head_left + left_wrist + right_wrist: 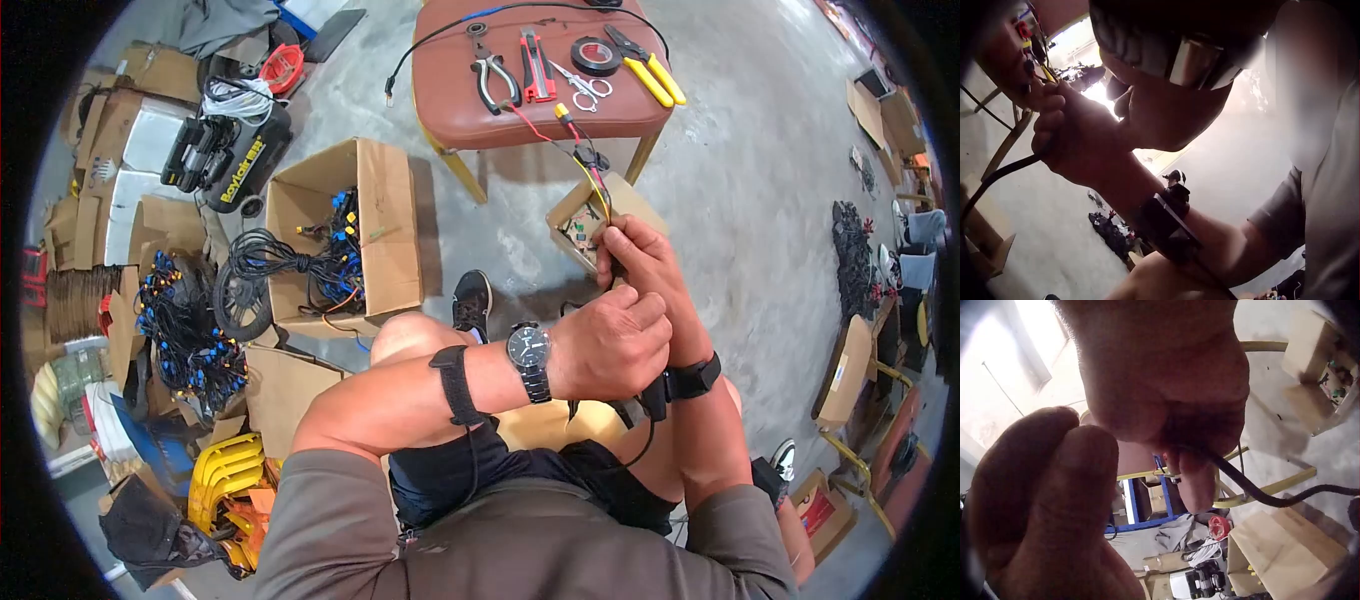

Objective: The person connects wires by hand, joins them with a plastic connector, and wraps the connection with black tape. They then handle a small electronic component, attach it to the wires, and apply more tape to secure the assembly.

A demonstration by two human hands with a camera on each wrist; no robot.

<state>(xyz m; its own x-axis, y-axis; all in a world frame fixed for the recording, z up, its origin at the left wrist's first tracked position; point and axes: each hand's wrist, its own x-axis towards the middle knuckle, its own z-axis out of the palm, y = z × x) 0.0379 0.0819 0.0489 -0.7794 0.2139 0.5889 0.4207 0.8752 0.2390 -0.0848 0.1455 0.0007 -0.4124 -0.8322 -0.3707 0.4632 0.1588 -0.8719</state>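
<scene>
My right hand (pixel 640 255) grips a wire harness (pixel 600 190) with its thumb and fingers in front of the chair. Thin red and yellow wires (pixel 545 133) and a yellow connector (pixel 562 113) stick out beyond the fingertips, toward the seat. From the same hand a black cable (pixel 1254 487) trails away in the right wrist view. My left hand (pixel 615 345), with a watch (pixel 528 350) at its wrist, is beside the right hand, fingers curled. In the right wrist view the left thumb and finger (pixel 1085 462) come together, with nothing visible between them.
On the brown chair (pixel 450 50) lie pliers (pixel 492 82), a red cutter knife (pixel 537 65), scissors (pixel 585 88), black tape (pixel 596 57) and yellow-handled wire strippers (pixel 650 70). A small box (pixel 640 205) holds circuit boards; a larger carton (pixel 390 220) holds cables. An air compressor (pixel 235 165) stands left.
</scene>
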